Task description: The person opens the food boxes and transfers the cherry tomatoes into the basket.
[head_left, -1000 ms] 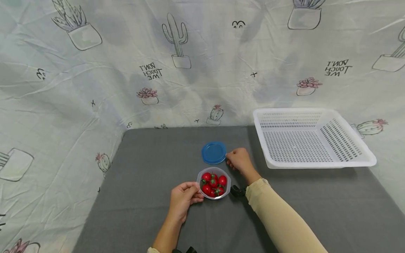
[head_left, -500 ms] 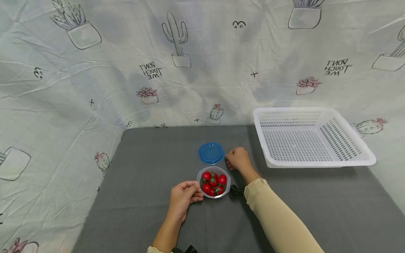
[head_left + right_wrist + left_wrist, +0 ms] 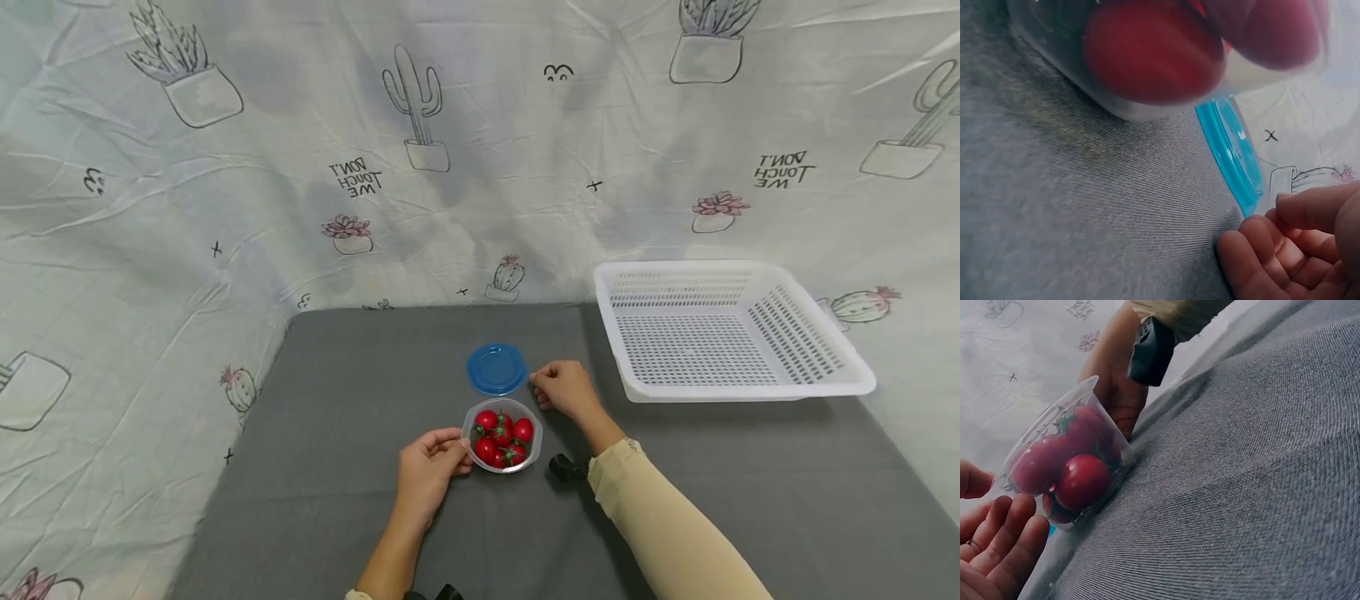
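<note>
In the head view, the left hand (image 3: 426,471) pinches the left rim of a clear plastic tub (image 3: 504,405) of cherry tomatoes (image 3: 501,436); a blue lid (image 3: 496,369) lies just beyond the tub, a white perforated basket (image 3: 690,350) to its right. The left wrist view shows tomatoes through the tub's wall. In the right wrist view, the right hand (image 3: 1294,253), loosely curled, holding nothing, is past the tub.

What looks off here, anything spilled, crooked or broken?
I see nothing spilled or broken: the tomatoes sit in the tub, and the lid is off, just beyond it. The one oddity is the lettering on the backdrop: it looks flipped and doesn't read normally, though the printed cacti stand upright.
</note>
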Available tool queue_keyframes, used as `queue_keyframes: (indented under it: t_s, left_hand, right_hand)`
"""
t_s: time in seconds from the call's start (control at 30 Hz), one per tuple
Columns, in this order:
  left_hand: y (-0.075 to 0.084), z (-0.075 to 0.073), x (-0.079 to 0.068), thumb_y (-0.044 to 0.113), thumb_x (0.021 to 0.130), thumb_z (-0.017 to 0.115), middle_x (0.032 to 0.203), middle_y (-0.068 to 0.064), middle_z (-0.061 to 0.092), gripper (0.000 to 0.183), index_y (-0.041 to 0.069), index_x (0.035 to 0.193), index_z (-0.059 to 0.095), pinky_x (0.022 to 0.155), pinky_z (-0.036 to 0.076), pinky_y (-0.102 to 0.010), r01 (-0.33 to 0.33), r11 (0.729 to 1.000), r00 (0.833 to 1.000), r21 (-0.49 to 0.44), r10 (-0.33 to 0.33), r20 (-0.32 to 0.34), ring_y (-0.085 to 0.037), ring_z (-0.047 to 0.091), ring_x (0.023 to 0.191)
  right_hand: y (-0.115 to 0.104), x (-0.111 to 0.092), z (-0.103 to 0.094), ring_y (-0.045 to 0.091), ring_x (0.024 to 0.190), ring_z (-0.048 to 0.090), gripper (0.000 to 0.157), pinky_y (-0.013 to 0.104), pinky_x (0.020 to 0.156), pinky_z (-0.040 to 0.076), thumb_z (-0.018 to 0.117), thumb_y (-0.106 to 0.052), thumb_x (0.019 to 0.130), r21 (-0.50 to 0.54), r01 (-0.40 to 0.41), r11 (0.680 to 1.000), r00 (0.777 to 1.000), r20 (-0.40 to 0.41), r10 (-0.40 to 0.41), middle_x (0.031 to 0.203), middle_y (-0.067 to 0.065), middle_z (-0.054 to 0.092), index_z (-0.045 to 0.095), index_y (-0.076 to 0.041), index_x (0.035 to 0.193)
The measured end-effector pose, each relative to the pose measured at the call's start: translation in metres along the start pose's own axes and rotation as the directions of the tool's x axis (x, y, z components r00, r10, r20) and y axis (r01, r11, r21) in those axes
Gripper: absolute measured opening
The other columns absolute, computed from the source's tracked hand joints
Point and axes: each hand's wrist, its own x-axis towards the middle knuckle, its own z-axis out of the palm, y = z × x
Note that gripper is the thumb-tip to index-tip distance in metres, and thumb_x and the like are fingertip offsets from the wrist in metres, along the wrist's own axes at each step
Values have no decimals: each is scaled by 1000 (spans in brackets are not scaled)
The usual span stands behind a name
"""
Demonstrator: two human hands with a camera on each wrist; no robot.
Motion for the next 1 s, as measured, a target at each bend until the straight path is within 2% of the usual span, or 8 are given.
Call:
queue_keyframes:
  t_s: [0.23,0.3,0.37,0.5,0.57,0.8,1.0]
  left_hand:
    - [-2,1,1,-3,86,71,80,-15,70,23,-14,104,64,60,62,-28,-44,999,999,-9,44,-10,-15,68,63]
    - [-2,1,1,-3,86,71,80,-16,70,23,-15,105,65,60,62,-29,-46,999,999,-19,46,-11,-15,68,63]
    - [-2,1,1,-3,85,72,82,-17,70,24,-14,105,65,60,62,-29,-48,999,999,-26,48,-16,-15,68,64]
    - [-3,1,1,-4,84,73,88,-21,69,25,-13,105,66,61,62,-29,-70,997,997,-29,70,-32,-13,68,66]
    - [-3,1,1,-4,83,74,90,-23,69,25,-13,105,66,62,62,-29,-94,995,995,-22,93,-36,-12,68,67]
    - [-7,0,3,-4,83,74,87,-21,72,16,-10,97,71,59,62,-31,-159,987,987,-7,159,-32,-16,69,62]
    - [-8,0,4,-3,85,73,84,-21,72,13,-9,96,71,59,62,-34,-169,986,985,6,169,-21,-17,69,62]
  right_hand:
    - [0,-13,-6,15,64,64,21,30,59,61,67,-20,93,-44,93,995,996,20,-92,80,10,69,73,0,93]
    - [-2,-20,-9,15,67,64,21,30,61,60,67,-23,94,-95,154,984,988,9,-154,82,9,70,73,-3,95]
    - [-5,-28,-11,14,71,64,19,30,64,58,68,-25,94,-162,235,958,971,-6,-239,86,5,71,75,-7,96]
    - [-12,-45,-14,11,77,61,12,29,68,54,71,-25,92,-275,410,870,902,-21,-431,91,-1,73,76,-15,95]
    - [-14,-52,-13,10,76,61,10,27,67,54,72,-23,91,-275,476,836,868,-8,-497,90,-3,72,76,-15,95]
    - [-19,-68,-8,4,69,55,6,21,60,51,74,-20,89,-225,612,758,785,59,-617,83,-9,67,77,-15,92]
    - [-20,-75,0,3,72,56,7,21,62,52,77,-14,86,-175,727,664,686,150,-712,83,-7,67,77,-11,92]
